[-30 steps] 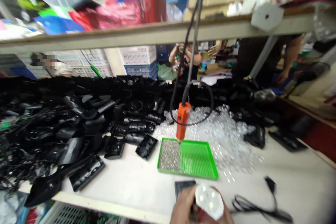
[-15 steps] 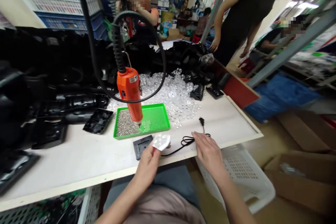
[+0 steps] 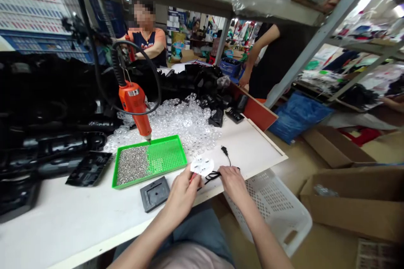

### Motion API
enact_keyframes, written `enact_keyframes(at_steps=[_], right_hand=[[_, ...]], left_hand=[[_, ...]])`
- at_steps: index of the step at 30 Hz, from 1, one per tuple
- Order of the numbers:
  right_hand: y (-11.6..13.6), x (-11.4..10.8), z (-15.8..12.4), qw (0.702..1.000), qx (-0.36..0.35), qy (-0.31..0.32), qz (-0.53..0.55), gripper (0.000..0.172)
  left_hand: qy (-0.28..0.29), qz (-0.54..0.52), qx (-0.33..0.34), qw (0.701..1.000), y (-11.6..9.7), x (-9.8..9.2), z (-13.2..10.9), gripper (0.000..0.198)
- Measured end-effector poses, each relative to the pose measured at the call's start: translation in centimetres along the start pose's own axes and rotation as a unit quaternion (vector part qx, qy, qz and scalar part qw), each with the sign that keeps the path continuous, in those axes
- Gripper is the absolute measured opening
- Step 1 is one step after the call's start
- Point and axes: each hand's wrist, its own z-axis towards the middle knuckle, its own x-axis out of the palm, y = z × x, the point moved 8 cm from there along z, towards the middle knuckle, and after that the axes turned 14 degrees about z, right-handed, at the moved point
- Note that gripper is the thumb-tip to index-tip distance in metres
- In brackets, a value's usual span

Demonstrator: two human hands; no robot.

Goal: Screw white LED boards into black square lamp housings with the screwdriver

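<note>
Head view, white disc [image 3: 202,165] with round holes, in left hand [image 3: 182,195]

This is a cramped assembly workshop. A long bench [image 3: 63,222] is heaped with black plastic casings [image 3: 53,145] and clear plastic domes [image 3: 179,124]. An electric screwdriver [image 3: 134,103] hangs on its cord over a green tray [image 3: 166,156] of screws. Metal shelving [image 3: 328,21] runs overhead, with a crate [image 3: 38,12] behind the bench and a carton [image 3: 341,206] on the floor.
</note>
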Motion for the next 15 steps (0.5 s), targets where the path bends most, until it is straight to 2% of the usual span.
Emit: enact_keyframes(at_steps=[2,4,5,7,9,11,12,13,14,15], right_hand=[[0.2,-1.2,-0.3,0.998,-0.016,-0.05,0.032,0.021],[-0.5,-4.2,-0.6,0.99,-0.024,-0.123,0.069,0.019],[-1.3,-6.5,-0.9,0.981,-0.021,-0.171,0.086,0.018],[-3.7,-12.9,-1.7,0.951,0.003,-0.287,0.114,0.019],[-6.3,-20.0,-3.1,0.899,0.035,-0.415,0.136,0.028],[-8.2,-25.5,-4.9,0.839,0.068,-0.504,0.194,0.037],[-9.2,-26.7,-6.2,0.795,0.103,-0.532,0.273,0.037],[-9.6,-26.8,-7.3,0.765,0.142,-0.525,0.346,0.039],[-9.5,-25.8,-8.5,0.743,0.183,-0.492,0.415,0.041],[-8.6,-24.2,-9.9,0.741,0.223,-0.44,0.455,0.042]], left_hand=[[0.01,0.013,0.034,0.999,-2.2,-0.1,1.3,0.022],[0.013,0.034,0.071,0.997,-4.5,-0.5,2.6,0.023],[0.014,0.043,0.09,0.995,-6.0,-0.8,3.3,0.025],[0.025,0.038,0.138,0.989,-10.1,-1.1,5.1,0.029],[0.064,-0.014,0.205,0.977,-16.4,-0.8,7.1,0.032],[0.138,-0.059,0.225,0.963,-23.7,0.3,9.2,0.036],[0.174,-0.081,0.215,0.958,-27.4,0.9,10.3,0.038],[0.175,-0.101,0.214,0.956,-31.1,0.9,11.3,0.036],[0.175,-0.118,0.216,0.953,-34.6,0.9,12.1,0.034],[0.175,-0.13,0.214,0.952,-37.6,1.1,12.5,0.033]])
